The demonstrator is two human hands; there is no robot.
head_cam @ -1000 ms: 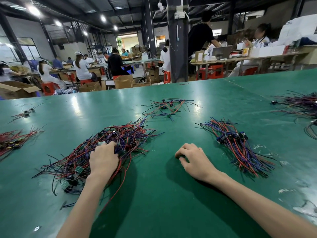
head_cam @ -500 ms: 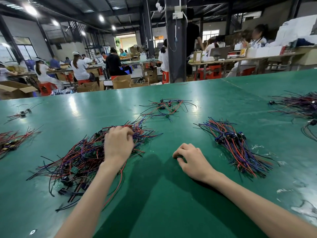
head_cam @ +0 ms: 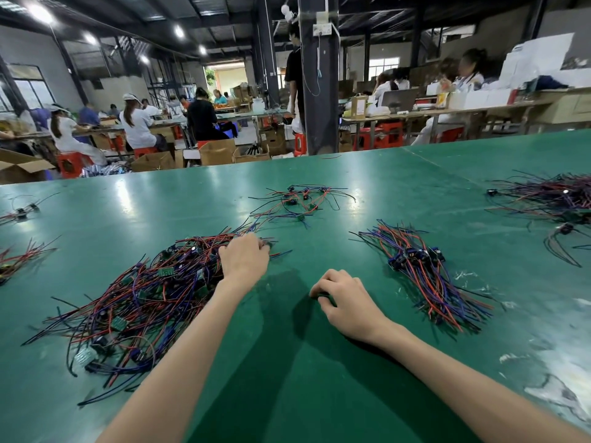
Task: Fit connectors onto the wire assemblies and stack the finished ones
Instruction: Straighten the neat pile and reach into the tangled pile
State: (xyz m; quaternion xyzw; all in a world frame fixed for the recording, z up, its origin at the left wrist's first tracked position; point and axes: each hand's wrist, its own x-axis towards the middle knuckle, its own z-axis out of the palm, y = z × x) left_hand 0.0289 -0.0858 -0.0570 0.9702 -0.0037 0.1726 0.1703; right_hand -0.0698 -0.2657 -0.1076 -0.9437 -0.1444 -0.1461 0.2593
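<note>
A big tangled heap of red, blue and black wire assemblies (head_cam: 137,295) with small green boards lies on the green table (head_cam: 287,378) at the left. My left hand (head_cam: 244,259) reaches over the heap's far right end, its fingers curled down into the wires there. My right hand (head_cam: 345,303) rests on the table in the middle, fingers curled over a small dark part that is mostly hidden. To the right of it lies a neater bundle of wire assemblies with black connectors (head_cam: 422,266).
A small loose cluster of wires (head_cam: 300,201) lies farther back at the centre. More wire piles sit at the far right (head_cam: 550,199) and at the left edge (head_cam: 19,257). White scraps litter the table's right side. Other people work at benches beyond the table.
My left hand has moved up and to the right along the heap, from its middle to its far right end. My right hand has stayed where it was.
</note>
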